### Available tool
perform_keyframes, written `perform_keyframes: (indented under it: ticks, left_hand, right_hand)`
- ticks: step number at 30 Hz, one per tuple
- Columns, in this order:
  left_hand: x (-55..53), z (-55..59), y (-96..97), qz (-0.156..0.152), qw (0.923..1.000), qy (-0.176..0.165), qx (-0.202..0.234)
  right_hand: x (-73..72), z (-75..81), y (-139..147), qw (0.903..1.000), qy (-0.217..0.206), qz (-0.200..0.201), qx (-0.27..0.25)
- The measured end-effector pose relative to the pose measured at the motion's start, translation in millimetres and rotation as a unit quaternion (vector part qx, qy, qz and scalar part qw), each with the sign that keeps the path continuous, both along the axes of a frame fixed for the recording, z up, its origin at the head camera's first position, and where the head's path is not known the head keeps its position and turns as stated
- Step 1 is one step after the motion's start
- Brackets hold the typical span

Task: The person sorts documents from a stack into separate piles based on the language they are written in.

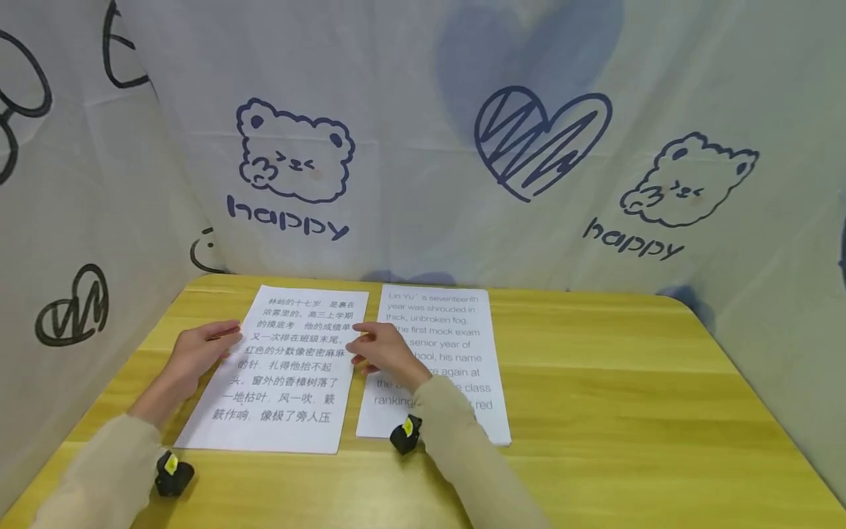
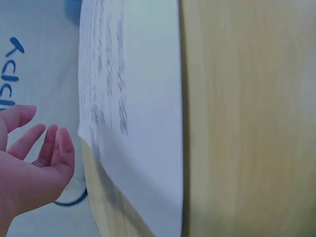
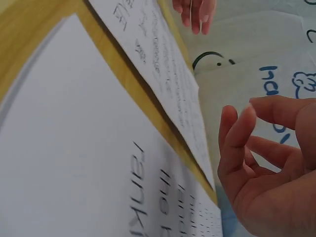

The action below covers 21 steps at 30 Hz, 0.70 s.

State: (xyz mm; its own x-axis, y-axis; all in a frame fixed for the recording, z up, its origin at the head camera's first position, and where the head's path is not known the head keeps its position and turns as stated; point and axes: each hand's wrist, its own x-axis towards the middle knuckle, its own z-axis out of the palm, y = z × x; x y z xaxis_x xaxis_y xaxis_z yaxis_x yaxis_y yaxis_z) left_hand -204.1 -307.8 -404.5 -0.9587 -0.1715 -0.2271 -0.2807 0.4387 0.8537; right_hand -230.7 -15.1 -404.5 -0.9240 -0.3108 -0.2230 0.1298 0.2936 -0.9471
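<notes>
**Framed from both sides, not yet gripped**

The step in hand looks like lining up on the left paper, which lies flat on the table, its Chinese print facing up. The left hand is at its left edge, thumb parted from loosely bent fingers, with nothing between them. The right hand is near the opposite edge, partly in front of the right paper in the head view; its fingers are softly curled and thumb and forefinger come close together, pinching no paper (whether those two tips meet, I cannot tell). Nor can I tell whether either hand touches the sheet's edge.

Taking up the paper would call for lowering both hands evenly and getting fingertips under its thin sides without creasing them.

Both papers are smooth, white and rectangular; the right one, printed in English, shows a doubled edge in the right wrist view, so it may be more than one sheet. The table has a glossy yellow wood grain and rounded far corners. Behind hangs a pale, faintly creased cloth drawn with bears and hearts.
</notes>
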Motion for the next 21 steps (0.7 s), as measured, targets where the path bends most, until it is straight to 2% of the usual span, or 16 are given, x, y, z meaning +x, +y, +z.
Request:
perform_keyframes:
  ticks: [5, 9, 15, 17, 21]
  left_hand:
    - [8.5, 2.7, 21.7, -0.064, 0.9979, -0.003, 0.014]
    - [14.4, 4.7, 43.0, -0.104, 0.9944, 0.016, 0.012]
    - [21.0, 5.5, 75.8, -0.136, 0.9900, 0.037, -0.005]
    - [20.9, 6.1, 89.5, -0.144, 0.9887, 0.044, -0.001]
    - [17.2, 8.1, 115.2, -0.136, 0.9884, 0.049, 0.047]
  right_hand:
    - [4.1, 7.4, 21, 0.9987, 0.046, 0.024, 0.004]
    - [7.6, 8.9, 41, 0.9955, 0.085, 0.006, 0.042]
    - [18.2, 4.1, 58, 0.9957, 0.081, -0.022, 0.040]
    - [21.6, 2.4, 65, 0.9938, 0.096, -0.031, 0.047]
    - [24.8, 2.2, 84, 0.9864, 0.129, -0.071, 0.074]
